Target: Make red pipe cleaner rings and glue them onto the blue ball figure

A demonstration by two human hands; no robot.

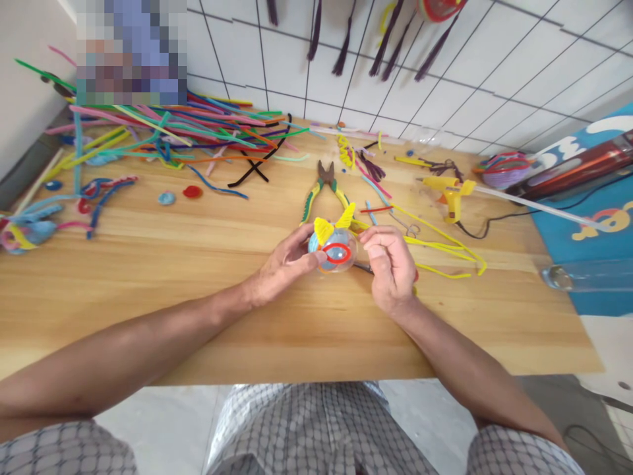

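My left hand is closed around a small clear plastic ball, with the thumb lying on its front. Light blue filling shows inside the ball on the left. Two yellow ear-shaped pieces stand on its top, and a red oval ring is on its front. Just right of the ball, my right hand is raised with thumb and fingers pinched together; whatever is between them cannot be made out. Behind the ball lie green-and-yellow pliers, jaws pointing away. A dark-bladed tool is partly hidden by my right hand.
A heap of coloured pipe cleaners covers the back left. Bent yellow pipe cleaners lie to the right, below a yellow glue gun with its cord. A clear bottle lies at the far right. A tiled wall rises behind.
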